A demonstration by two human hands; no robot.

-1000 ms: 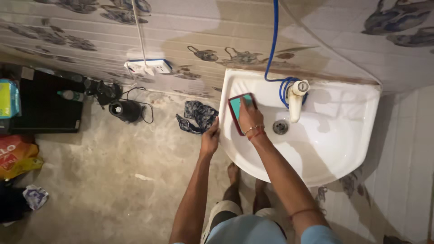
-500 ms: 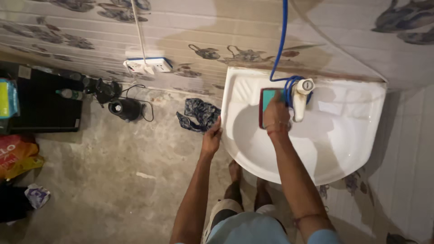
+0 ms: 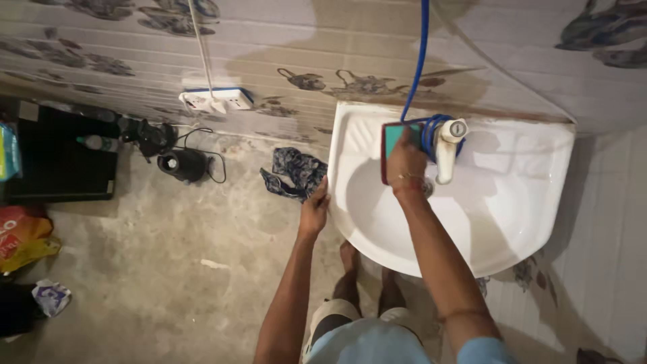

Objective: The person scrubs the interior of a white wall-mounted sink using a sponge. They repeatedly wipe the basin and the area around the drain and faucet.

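- The right hand (image 3: 406, 162) presses a flat scrubbing sponge (image 3: 391, 143), teal on one face with a dark red edge, against the back ledge of the white wash basin (image 3: 512, 222); its grip is closed over the sponge, fingers spread across the top.
- The sponge lies on the basin's rear rim, just left of the white tap (image 3: 447, 149) and touching the coil of blue hose (image 3: 427, 133) wound round the tap's base.
- The blue hose runs from the tap straight up the wall and out of the top of the view.
- The left hand (image 3: 315, 210) rests on the basin's left outer rim, its grip curled over the edge and holding nothing else.
- A thin bangle (image 3: 408, 177) sits on the right wrist.
- The person's bare feet (image 3: 367, 283) stand on the concrete floor (image 3: 148, 269) under the front of the basin.
- A crumpled dark patterned cloth (image 3: 294, 172) lies on the floor just left of the basin, near the left hand.
- Further left a small black appliance (image 3: 180, 164) with a cord stands on the floor, below a white power strip (image 3: 217, 100) on the patterned tiled wall (image 3: 303, 47).
- At the far left are a black cabinet (image 3: 57, 162) and an orange-red bag (image 3: 23, 236).
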